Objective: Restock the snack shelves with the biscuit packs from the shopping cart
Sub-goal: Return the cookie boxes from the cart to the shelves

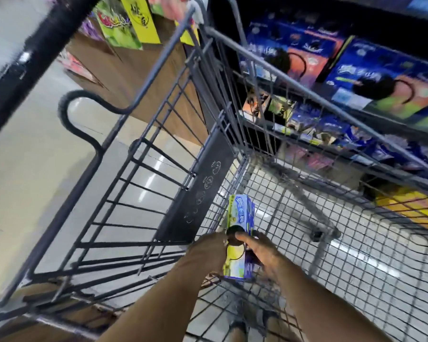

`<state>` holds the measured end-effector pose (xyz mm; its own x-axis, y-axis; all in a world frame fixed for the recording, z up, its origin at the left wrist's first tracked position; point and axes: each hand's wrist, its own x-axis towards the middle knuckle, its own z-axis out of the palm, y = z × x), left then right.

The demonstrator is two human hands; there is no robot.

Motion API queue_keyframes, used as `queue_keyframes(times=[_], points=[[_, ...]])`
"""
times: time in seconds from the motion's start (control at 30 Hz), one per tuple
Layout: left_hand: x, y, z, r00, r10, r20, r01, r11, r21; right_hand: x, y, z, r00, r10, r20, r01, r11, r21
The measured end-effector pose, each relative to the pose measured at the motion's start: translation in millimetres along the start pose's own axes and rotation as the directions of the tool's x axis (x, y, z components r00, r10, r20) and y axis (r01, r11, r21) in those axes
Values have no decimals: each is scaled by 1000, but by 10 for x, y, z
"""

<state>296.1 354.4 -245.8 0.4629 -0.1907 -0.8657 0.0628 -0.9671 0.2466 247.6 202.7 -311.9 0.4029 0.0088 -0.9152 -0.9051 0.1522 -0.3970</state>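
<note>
A blue and yellow-green biscuit pack (pixel 240 233) with a dark cookie printed on it stands low inside the grey wire shopping cart (pixel 307 102). Both hands reach down into the basket and hold it. My left hand (pixel 206 253) grips its left side and my right hand (pixel 260 253) wraps its right side, thumb across the front. Beyond the cart's right rim run the snack shelves (pixel 356 112), stocked with big blue biscuit boxes (pixel 386 77) above and smaller blue packs (pixel 356 141) below.
The cart's folding child-seat flap (pixel 198 193) and curved handle bar (pixel 69 112) are on the left. A wooden display (pixel 134 77) with yellow and green snack bags (pixel 124 23) stands at the back left. Pale glossy floor (pixel 22 169) spreads to the left. A yellow box (pixel 410 208) sits low on the right.
</note>
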Motion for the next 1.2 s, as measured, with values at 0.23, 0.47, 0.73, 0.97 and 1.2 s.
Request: queue_keyframes(times=[0.23, 0.47, 0.73, 0.97, 1.2], points=[[-459, 478, -223, 994, 30, -102, -55, 966, -251, -1033, -539, -712, 996, 82, 44, -85, 995, 58], [-1336, 1373, -722, 982, 99, -160, -185, 655, -733, -2322, -974, -1089, 999, -16, 45, 13, 998, 57], [-2063, 2212, -913, 924, 382, 2, -200, 491, -848, -3494, -1142, -1485, 985, -167, 31, 167, 986, 19], [-2359, 2696, -797, 943, 294, -158, -288, 478, -830, -3903, -1056, -2049, 844, -387, -373, 225, 884, -409], [-2755, 3218, -541, 930, 309, -197, -341, 532, -775, -4077, -810, -2555, 757, -549, -354, 130, 658, -741]])
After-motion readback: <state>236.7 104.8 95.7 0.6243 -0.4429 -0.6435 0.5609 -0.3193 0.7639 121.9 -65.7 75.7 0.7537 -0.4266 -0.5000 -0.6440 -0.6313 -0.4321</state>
